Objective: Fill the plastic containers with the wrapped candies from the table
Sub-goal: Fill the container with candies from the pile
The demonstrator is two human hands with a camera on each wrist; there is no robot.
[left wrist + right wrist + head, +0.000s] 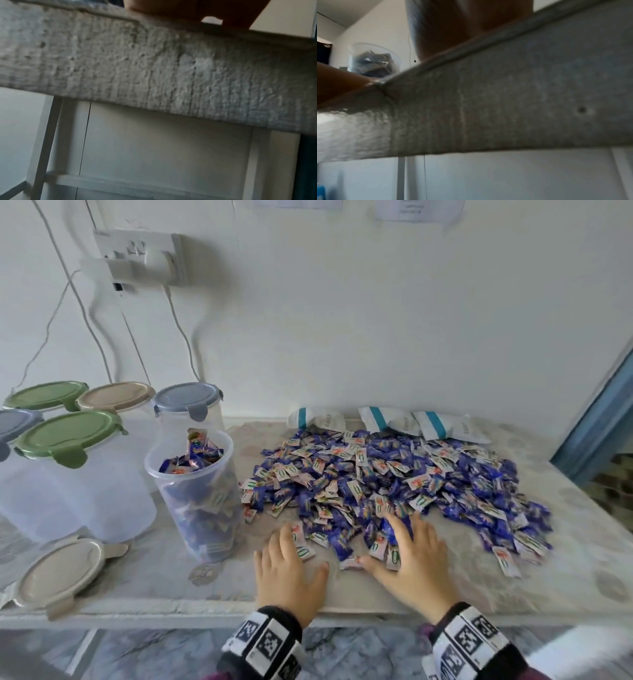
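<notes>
Candies (394,484) in blue wrappers lay heaped across the middle and right of the head view, spread over the pale counter (171,587). Both hands rested at the pile's near edge, low in the centre of the frame. The left hand (286,577) lay palm down with fingers straight and apart, its fingertips touching the nearest wrappers and gripping nothing. The right hand (414,563) lay likewise flat, fingers spread and partly buried among the candies, with nothing closed in its grip.

Just left of the pile stood an open clear container (197,494), upright and filled with candies almost to the rim. Its beige lid (61,573) lay flat on the counter at the lower left. Further left and behind, several lidded containers (78,474) stood close together, with green, beige and blue-grey lids. Three white packets with teal stripes (387,421) lay along the wall behind the heap.

Both wrist views showed mostly the counter's rough front edge (154,67), with only a blurred part of each hand at the top.
</notes>
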